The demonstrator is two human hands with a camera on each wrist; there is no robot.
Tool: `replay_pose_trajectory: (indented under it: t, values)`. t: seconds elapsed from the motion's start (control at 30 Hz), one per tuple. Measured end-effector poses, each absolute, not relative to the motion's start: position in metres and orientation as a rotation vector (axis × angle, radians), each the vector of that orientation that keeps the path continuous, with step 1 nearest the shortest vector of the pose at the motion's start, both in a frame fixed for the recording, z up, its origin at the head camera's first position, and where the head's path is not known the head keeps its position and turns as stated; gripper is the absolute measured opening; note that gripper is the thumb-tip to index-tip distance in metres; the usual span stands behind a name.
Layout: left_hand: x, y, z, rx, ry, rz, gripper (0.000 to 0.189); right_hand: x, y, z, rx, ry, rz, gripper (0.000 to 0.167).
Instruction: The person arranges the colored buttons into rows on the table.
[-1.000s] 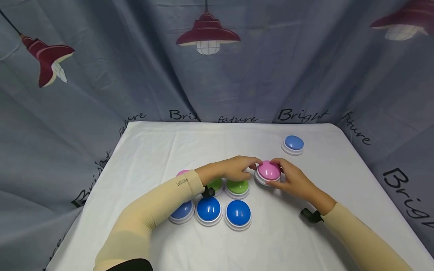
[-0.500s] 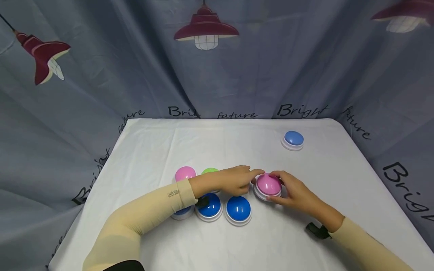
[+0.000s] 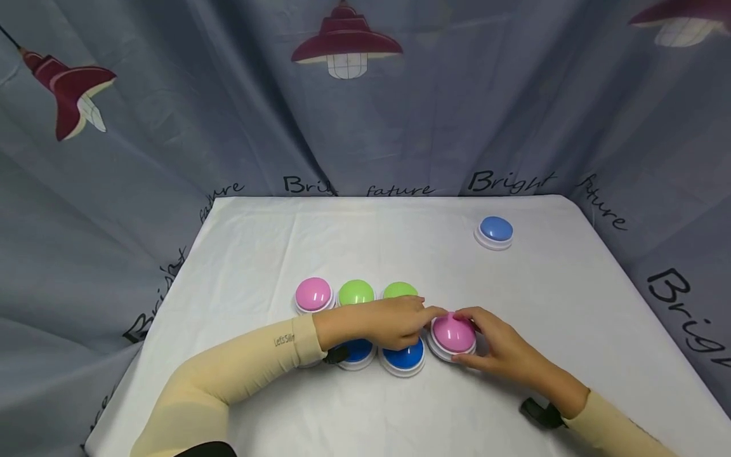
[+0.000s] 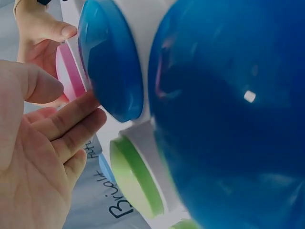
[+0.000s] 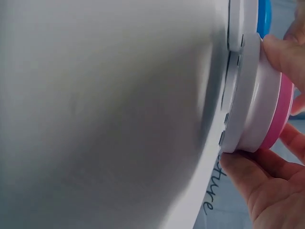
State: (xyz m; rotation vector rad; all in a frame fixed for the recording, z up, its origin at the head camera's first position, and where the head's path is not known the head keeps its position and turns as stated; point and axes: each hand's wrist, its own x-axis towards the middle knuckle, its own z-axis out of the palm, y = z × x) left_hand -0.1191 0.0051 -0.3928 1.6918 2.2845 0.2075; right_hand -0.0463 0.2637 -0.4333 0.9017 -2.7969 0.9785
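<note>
My right hand (image 3: 502, 343) grips a pink dome push button (image 3: 454, 333) on a white base, thumb on the near side and fingers on the far side. The button stands right beside a dark blue button (image 3: 404, 360), at the right end of the front row. My left hand (image 3: 394, 320) reaches across that row, its index fingertip at the pink dome. In the left wrist view the left fingers (image 4: 71, 125) lie nearly straight beside the blue button (image 4: 112, 62). The right wrist view shows the thumb (image 5: 283, 55) against the pink button's white base (image 5: 245, 95).
Behind the front row stand another pink button (image 3: 313, 294) and two green ones (image 3: 356, 292). Another blue button (image 3: 358, 351) is partly covered by my left wrist, and the left end of the row is hidden. A lighter blue button (image 3: 495, 228) sits at the far right of the white-clothed table (image 3: 571, 304).
The pink button has moved toward the near edge with my right hand, ending beside the front blue row. My left hand has followed it nearer, its index finger now extended.
</note>
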Motion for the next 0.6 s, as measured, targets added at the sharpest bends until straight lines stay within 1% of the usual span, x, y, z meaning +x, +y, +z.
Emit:
replay_pose_trajectory:
  t: [0.27, 0.6]
  values:
    - [-0.109, 0.005, -0.397, 1.744, 2.259, 0.164, 0.049, -0.038, 0.263, -0.440, 0.947, -2.768, 1.003, 0.071]
    - [-0.104, 0.003, -0.398, 1.757, 2.241, 0.196, 0.047, -0.031, 0.261, -0.441, 0.975, -2.801, 0.999, 0.072]
